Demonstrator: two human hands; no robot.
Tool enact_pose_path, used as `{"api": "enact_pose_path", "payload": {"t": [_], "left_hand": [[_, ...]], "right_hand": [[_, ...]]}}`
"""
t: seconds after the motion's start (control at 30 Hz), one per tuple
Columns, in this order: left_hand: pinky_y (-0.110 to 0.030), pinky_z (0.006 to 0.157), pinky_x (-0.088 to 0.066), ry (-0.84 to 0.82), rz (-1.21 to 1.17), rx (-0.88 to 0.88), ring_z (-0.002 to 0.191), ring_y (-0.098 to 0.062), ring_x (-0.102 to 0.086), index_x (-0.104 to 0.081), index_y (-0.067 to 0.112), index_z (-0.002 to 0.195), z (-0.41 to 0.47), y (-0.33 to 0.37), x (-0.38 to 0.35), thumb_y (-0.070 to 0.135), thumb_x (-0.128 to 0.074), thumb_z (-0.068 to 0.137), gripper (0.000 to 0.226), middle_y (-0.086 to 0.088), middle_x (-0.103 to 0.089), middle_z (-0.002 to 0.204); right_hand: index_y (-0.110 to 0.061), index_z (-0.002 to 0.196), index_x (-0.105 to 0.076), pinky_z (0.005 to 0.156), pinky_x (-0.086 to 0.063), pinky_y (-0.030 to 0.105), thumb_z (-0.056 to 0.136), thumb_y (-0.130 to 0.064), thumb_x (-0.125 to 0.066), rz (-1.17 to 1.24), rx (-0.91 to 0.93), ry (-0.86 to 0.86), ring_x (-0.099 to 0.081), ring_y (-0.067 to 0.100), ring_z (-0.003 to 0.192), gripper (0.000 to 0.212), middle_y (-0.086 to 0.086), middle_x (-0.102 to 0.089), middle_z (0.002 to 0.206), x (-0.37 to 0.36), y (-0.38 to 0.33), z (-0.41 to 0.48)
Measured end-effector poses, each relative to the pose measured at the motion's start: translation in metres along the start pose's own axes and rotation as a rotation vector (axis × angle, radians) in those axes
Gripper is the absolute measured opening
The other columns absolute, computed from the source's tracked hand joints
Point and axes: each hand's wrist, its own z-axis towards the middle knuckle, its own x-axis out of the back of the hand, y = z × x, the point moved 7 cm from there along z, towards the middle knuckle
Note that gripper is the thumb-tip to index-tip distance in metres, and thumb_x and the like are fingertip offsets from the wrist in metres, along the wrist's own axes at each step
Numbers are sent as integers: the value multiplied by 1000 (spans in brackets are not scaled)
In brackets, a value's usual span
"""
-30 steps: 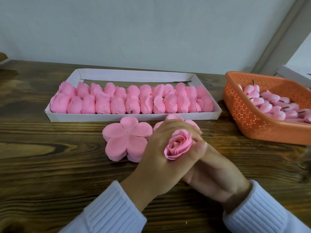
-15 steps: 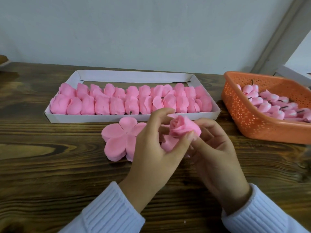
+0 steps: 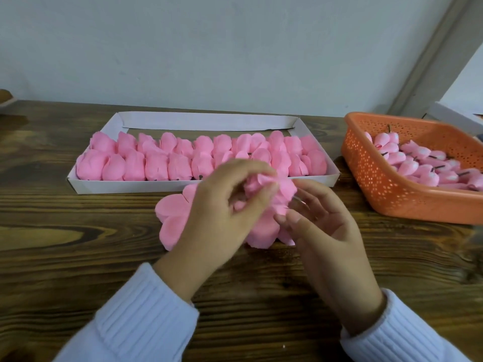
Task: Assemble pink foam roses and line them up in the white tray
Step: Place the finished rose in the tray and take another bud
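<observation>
A pink foam rose (image 3: 271,189) is held just above the table in front of the white tray (image 3: 136,185). My left hand (image 3: 222,215) pinches the rose between thumb and fingers. Beside it, my right hand (image 3: 324,231) has its fingers spread and loosely bent, their tips at the rose's lower side. Whether the right hand holds the rose is blurred. Flat pink foam petal pieces (image 3: 172,212) lie on the table under my hands. The tray holds two rows of finished pink roses (image 3: 156,158).
An orange perforated basket (image 3: 392,189) at the right holds several pink rose buds with dark stems (image 3: 423,165). A grey wall stands behind the wooden table (image 3: 65,257). A white box corner (image 3: 454,113) shows at the far right.
The rose has gone from facing up in my joined hands to being lifted and turned toward the tray. My right hand has opened away from it, fingers now spread.
</observation>
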Motion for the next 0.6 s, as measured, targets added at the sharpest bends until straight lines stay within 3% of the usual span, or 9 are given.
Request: {"api": "enact_pose_path", "payload": {"t": [0.1,0.2,0.3,0.33,0.4,0.47,0.53,0.6], "left_hand": [[-30,68,-50,93,17,42,75,-21,-62,-60,30,91,33,-3,27,19,-64,87,12,-13,-65,87],[-24,68,-52,219,7,88,73,-8,-65,-60,16,86,77,-20,66,13,-60,94,9,-6,-66,82],[-23,64,-45,284,61,213,76,-21,-58,-65,-4,96,113,-53,113,23,-52,99,30,-25,-68,94],[-21,64,-44,275,126,238,72,-18,-57,-66,-2,93,120,-64,129,26,-50,100,33,-22,-70,92],[-16,65,-45,208,317,270,64,-4,-58,-68,8,83,133,-92,166,31,-49,99,33,2,-75,81],[-28,72,-50,97,562,331,74,-14,-64,-69,9,83,146,-129,211,37,-49,97,37,16,-72,75],[-47,83,-51,-55,769,408,88,-37,-63,-70,8,88,159,-169,244,38,-50,97,37,-4,-73,81],[-53,83,-50,-160,939,396,82,-40,-62,-68,10,81,167,-193,257,28,-60,94,24,-19,-68,81]], "right_hand": [[-32,92,-75,83,-53,30,67,-11,-73,64,-105,50,-65,16,107,32,-1,-72,103,4,5,-1],[-28,88,-75,82,-50,34,69,-9,-67,48,-181,62,-65,18,101,28,2,-72,99,4,10,-3],[-22,85,-74,84,-48,36,69,-8,-66,47,-192,71,-66,17,96,24,2,-72,97,3,10,-4],[-22,84,-74,85,-48,36,69,-7,-66,47,-191,74,-66,17,96,23,1,-72,96,3,9,-3],[-23,81,-75,85,-47,37,69,-7,-65,47,-196,74,-65,18,94,23,2,-71,94,3,9,-3],[-22,79,-74,86,-48,37,69,-6,-64,49,-203,66,-64,18,92,22,4,-70,92,1,11,-3],[-19,79,-74,85,-49,36,71,-5,-62,53,-207,47,-64,18,92,20,5,-70,91,-1,12,-3],[-19,80,-74,81,-50,33,72,-6,-62,49,-204,17,-63,16,90,20,4,-69,91,-4,12,-3]]}}
